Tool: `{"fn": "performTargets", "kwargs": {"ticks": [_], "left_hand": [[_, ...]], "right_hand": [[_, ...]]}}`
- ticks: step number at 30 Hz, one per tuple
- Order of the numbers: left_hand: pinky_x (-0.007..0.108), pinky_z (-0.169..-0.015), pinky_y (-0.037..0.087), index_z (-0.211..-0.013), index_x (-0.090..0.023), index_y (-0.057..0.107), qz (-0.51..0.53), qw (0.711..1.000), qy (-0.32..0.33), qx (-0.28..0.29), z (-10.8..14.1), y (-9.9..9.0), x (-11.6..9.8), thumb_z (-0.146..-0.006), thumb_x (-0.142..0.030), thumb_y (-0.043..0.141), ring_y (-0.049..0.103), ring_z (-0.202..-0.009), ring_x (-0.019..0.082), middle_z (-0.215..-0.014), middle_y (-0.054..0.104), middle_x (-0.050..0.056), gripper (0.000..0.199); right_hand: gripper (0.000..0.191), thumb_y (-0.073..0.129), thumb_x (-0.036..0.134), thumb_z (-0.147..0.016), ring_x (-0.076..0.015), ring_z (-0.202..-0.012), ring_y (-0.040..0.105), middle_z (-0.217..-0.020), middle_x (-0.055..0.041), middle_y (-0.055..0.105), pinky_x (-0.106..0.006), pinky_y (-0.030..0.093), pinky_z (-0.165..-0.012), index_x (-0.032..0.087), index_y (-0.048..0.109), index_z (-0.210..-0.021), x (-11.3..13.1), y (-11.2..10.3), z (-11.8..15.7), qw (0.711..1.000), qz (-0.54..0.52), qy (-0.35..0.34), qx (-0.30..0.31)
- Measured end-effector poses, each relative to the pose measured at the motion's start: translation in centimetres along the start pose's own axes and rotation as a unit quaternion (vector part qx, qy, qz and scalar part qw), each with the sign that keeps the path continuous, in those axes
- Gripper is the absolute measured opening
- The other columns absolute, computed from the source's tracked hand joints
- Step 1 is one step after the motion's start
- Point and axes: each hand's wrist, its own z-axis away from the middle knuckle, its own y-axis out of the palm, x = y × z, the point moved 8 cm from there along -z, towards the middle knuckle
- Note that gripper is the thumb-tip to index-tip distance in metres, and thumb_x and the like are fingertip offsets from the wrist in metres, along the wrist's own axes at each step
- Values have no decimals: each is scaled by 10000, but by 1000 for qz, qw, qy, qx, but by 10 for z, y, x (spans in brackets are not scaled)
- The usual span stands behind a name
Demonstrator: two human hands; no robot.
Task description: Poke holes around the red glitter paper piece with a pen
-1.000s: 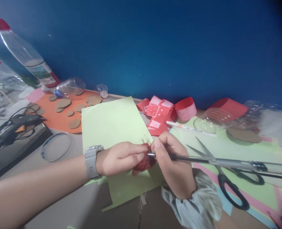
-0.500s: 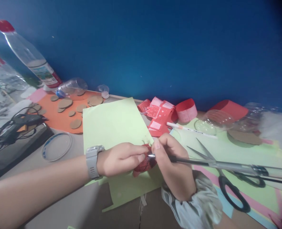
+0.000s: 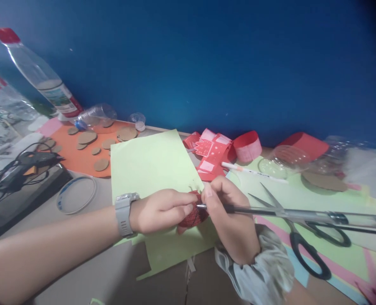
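A small red patterned piece [image 3: 192,217] lies on light green paper [image 3: 152,165], partly covered by my hands. My left hand [image 3: 164,212], with a grey watch at the wrist, rests flat over its left side, fingers extended and pressing it. My right hand [image 3: 227,216] pinches a long black and silver pen [image 3: 270,210], whose metal tip touches or nearly touches the red piece. The thumb and finger of that hand meet near the paper's edge. A second green sheet [image 3: 175,254] lies beneath.
Black-handled scissors [image 3: 308,254] lie open at the right. Red paper shapes [image 3: 215,152] and a white marker [image 3: 254,173] are behind my right hand. Cardboard discs [image 3: 87,137] sit on orange paper at the left, near a tall bottle [image 3: 44,80], a clear ring [image 3: 76,195] and black cables [image 3: 25,165].
The far end of the pen has swung slightly upward in view, and its tip has shifted a little to the left. My left hand is nearly still.
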Motion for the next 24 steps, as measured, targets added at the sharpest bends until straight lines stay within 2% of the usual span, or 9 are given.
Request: {"fn": "performTargets", "kwargs": {"ticks": [24], "left_hand": [[261,-725,471,-799,-139,490,3,1000,12,-11,-1,-2,-5,-1011,-352,242,542,-649,144,-662,575,51,389]], "right_hand": [[283,456,260,-905,-97,-512,362,-561,50,377,-227,322,-481,206,391,-636,1,-1,0,1000,5,-6,-9]]}}
